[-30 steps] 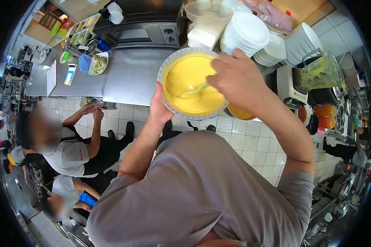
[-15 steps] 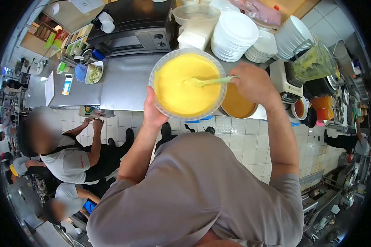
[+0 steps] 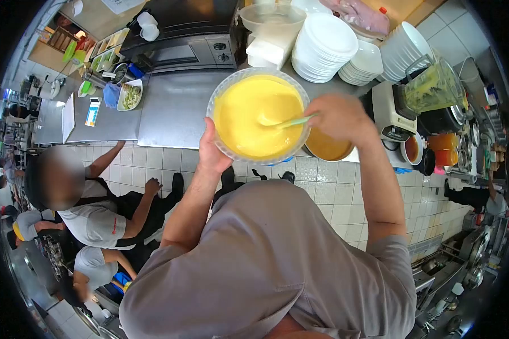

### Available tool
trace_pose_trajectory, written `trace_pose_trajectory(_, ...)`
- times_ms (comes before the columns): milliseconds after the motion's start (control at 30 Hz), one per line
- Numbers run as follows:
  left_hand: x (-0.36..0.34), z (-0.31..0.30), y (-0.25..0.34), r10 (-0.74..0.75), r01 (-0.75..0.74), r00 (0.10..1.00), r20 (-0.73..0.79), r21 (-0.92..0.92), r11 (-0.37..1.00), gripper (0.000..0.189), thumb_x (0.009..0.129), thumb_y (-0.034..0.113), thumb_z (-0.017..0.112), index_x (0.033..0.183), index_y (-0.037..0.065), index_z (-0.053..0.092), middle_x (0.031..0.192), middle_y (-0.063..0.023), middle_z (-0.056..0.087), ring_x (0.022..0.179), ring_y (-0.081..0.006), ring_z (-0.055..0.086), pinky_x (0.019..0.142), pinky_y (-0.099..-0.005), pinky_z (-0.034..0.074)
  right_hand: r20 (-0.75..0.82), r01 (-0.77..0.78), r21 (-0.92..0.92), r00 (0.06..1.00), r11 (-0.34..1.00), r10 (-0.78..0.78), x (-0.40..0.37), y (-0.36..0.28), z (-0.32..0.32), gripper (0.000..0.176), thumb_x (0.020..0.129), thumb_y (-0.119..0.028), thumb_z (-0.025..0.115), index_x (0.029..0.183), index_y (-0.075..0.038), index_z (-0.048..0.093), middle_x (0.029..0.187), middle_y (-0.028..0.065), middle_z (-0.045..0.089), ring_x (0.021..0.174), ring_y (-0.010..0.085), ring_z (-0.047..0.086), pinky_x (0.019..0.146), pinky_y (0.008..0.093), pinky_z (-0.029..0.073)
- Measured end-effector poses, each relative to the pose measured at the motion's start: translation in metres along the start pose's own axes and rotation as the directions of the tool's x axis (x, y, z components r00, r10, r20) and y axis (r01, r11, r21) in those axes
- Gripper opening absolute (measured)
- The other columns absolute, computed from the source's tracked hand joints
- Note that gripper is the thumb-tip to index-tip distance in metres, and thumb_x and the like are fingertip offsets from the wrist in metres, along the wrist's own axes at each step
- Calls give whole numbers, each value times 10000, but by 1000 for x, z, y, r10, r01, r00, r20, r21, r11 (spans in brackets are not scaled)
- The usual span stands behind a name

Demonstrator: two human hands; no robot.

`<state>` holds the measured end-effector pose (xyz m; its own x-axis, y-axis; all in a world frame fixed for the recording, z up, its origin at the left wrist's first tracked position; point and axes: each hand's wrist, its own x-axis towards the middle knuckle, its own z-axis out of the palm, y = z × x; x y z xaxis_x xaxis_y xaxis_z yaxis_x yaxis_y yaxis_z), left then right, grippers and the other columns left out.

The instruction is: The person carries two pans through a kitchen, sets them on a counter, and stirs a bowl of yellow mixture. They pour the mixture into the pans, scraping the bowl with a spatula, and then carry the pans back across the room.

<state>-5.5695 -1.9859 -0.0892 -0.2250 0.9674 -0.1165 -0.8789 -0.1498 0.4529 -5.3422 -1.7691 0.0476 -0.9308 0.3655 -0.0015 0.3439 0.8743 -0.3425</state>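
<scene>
A clear plastic bowl [image 3: 211, 106] full of smooth yellow sauce [image 3: 243, 127] is in front of me, near the counter's front edge. My left hand [image 3: 214, 151] grips the bowl at its lower left, thumb up along the outer wall. In my right hand [image 3: 338, 118] is the light green handle of a spoon [image 3: 293, 122], fingers closed round its end. The spoon's head is sunk in the sauce near the middle, with swirls around it. Partly behind the bowl and beneath my right hand stands a container of orange-brown sauce [image 3: 328, 146].
Stacked white plates [image 3: 325, 48], a blender [image 3: 430, 87] and a toaster oven [image 3: 192, 51] line the back. A white dish of chopped vegetables [image 3: 131, 96] and a phone-like device [image 3: 93, 112] lie left. A co-worker [image 3: 96, 217] stands close on my left.
My right hand has moved slightly left and down, carrying the spoon through the sauce. At left, the co-worker's hands have parted and the open drawer there is now shut.
</scene>
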Motion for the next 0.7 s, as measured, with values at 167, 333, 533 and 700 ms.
trace_pose_trajectory(167, -1, -13, -3, -18, 18, 1000, 2, -15, 1000, 858, 1082, 689, 402, 1650, 48, 345, 1654, -176, 452, 1517, -374, 451, 1245, -560, 386, -39, -50, -168, 998, 985, 44, 15, -13, 15, 187, 893, -289, 726, 1021, -186, 814, 1032, 94, 765, 1001, 348, 719, 845, 486, 565)
trace_pose_trajectory(333, -7, -3, 1, 30, -30, 999, -33, 13, 999, 865, 1080, 689, 410, 1650, 42, 345, 1664, -177, 440, 1521, -380, 445, 1252, -561, 376, -10, -157, -195, 987, 968, 158, 24, -4, -8, 184, 889, -301, 719, 1003, -190, 813, 991, 98, 762, 982, 341, 723, 817, 490, 567)
trace_pose_trajectory(533, -4, 0, 1, 28, -28, 1000, 0, -34, 999, 862, 1083, 687, 402, 1663, 55, 324, 1676, -167, 425, 1532, -375, 430, 1252, -561, 374, -62, 89, -45, 994, 995, -92, 11, 3, 10, 174, 880, -325, 706, 946, -200, 808, 967, 70, 771, 948, 332, 734, 752, 486, 576)
trace_pose_trajectory(700, -4, 1, -2, 19, -19, 1000, -12, -5, 1000, 872, 1080, 699, 390, 1667, 58, 317, 1676, -171, 422, 1534, -377, 424, 1254, -563, 368, -54, -83, -224, 996, 971, 73, 20, -18, 16, 152, 880, -218, 711, 979, -199, 826, 1001, 71, 777, 957, 324, 734, 792, 491, 573)
